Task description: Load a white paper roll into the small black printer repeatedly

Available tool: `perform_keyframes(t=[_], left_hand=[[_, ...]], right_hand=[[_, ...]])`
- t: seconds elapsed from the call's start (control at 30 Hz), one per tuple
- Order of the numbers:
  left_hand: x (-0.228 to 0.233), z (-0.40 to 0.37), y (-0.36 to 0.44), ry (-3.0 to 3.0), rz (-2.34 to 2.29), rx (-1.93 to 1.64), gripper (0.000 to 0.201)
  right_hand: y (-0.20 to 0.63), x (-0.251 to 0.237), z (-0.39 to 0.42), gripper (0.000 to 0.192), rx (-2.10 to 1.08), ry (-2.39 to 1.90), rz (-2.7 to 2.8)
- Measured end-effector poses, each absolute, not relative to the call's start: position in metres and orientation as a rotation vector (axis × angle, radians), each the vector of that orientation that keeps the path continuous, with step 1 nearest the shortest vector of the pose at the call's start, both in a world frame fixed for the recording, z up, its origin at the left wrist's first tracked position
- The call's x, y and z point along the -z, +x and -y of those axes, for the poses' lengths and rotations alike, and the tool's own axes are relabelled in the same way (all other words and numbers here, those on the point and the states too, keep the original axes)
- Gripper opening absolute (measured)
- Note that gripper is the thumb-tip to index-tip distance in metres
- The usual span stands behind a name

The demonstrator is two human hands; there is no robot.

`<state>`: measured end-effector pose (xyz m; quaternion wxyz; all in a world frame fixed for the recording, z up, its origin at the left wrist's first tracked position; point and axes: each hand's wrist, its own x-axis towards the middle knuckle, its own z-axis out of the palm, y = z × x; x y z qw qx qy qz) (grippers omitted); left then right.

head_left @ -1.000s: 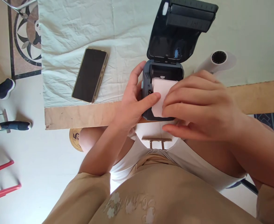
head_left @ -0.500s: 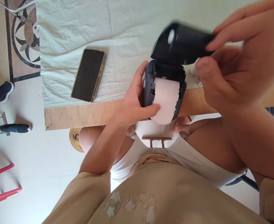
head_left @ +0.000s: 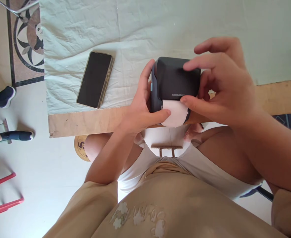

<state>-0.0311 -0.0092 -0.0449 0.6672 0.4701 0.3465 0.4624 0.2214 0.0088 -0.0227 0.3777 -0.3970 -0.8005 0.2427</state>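
A small dark label printer (head_left: 174, 82) sits at the near edge of the table, its lid down. A strip of white paper (head_left: 175, 113) hangs out of its front slot. My left hand (head_left: 141, 105) grips the printer's left side, with the thumb pressed on the paper strip. Over the printer's right side is my right hand (head_left: 222, 82), fingers resting on the lid and thumb at the paper's right edge.
A black smartphone (head_left: 95, 79) lies face up on the pale cloth (head_left: 86, 29) to the left of the printer. The bare wooden table edge (head_left: 86, 122) runs along the front. Someone's dark shoes (head_left: 1, 96) and red bars (head_left: 4, 195) are on the floor at the left.
The printer's lid was open a second ago; my right hand swung it down and it now lies shut over the paper roll. My left hand has stayed on the printer.
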Motion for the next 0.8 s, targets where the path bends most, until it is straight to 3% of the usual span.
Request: perform_keyframes(t=[0.1,0.17,0.37,0.57,0.8], left_hand=[[0.041,0.011,-0.023,0.912,-0.768,-1.107,0.08],[0.035,0.012,-0.017,0.849,-0.798,-1.119,0.074],[0.023,0.015,-0.012,0.782,-0.87,-1.122,0.081],[0.033,0.015,-0.009,0.803,-0.828,-1.19,0.061],[0.028,0.013,-0.007,0.768,-0.898,-1.161,0.08]], right_hand=[[0.225,0.025,-0.011,0.08,-0.924,-1.005,2.108],[0.223,0.031,-0.014,0.088,-1.128,-0.938,2.073],[0.21,0.048,-0.014,0.078,-1.158,-0.846,1.886],[0.212,0.049,-0.014,0.083,-1.174,-0.873,1.897],[0.212,0.055,-0.016,0.082,-0.921,-0.925,2.005]])
